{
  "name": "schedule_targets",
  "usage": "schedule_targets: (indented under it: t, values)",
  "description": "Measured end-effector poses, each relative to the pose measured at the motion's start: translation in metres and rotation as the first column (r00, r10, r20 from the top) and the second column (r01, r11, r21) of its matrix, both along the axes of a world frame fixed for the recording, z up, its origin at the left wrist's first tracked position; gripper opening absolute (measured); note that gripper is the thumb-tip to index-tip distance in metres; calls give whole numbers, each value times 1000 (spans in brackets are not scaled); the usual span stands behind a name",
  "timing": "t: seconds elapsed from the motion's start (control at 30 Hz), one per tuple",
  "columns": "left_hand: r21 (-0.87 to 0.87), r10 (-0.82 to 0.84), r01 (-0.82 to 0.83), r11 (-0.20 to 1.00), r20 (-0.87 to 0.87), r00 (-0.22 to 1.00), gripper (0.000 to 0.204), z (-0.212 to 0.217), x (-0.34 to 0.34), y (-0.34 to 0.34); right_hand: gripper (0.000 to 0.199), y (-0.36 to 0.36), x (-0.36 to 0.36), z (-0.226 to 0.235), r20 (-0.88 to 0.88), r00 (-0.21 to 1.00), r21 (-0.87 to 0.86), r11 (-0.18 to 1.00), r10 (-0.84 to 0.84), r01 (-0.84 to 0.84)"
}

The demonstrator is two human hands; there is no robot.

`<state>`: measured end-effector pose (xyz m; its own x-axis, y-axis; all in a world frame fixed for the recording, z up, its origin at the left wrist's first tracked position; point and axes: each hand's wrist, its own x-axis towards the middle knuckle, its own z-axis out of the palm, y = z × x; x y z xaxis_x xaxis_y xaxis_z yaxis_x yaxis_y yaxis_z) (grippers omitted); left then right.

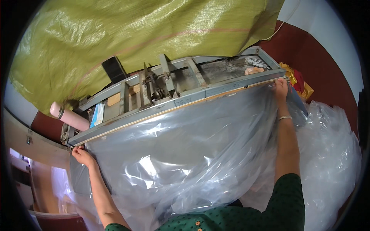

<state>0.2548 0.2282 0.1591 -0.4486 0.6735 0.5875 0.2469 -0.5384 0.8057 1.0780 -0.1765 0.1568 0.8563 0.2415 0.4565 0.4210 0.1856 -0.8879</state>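
Observation:
A wide sheet of clear plastic film (165, 150) stretches along the front of a long grey metal frame machine (227, 85) and hangs toward me. My left hand (81, 154) pinches the film by the frame's left end. At the right end my right hand (281, 89) closes on the film's other top corner, with its fingers up against the frame. Along the front bar, just above the film's top edge, runs a thin yellowish strip (165, 112). Brackets and a dark mechanism (156, 90) fill the middle of the frame.
A pink bottle (71, 117) lies at the frame's left end, near a blue-and-white packet (97, 114). Behind, a black phone-like slab (113, 69) rests against a big yellow-green woven sack (154, 30). Bunched clear film (327, 161) heaps up at the right.

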Motion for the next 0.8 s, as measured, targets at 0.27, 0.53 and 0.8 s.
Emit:
schedule_targets:
  t: [0.27, 0.53, 0.8]
  values:
    - [-140, -139, 20, 990, -935, 326, 13, 34, -32, -64, 32, -28, -48, 36, 424, 906, -402, 899, 13, 175]
    - [-390, -562, 409, 825, -648, 515, 13, 83, 80, -162, 36, -286, -48, -12, 691, 649, -631, 171, -318, 756]
    - [-457, -904, 817, 353, 58, 423, 11, 127, 146, -245, 20, -372, -56, -64, 490, 831, -867, -250, -265, 432]
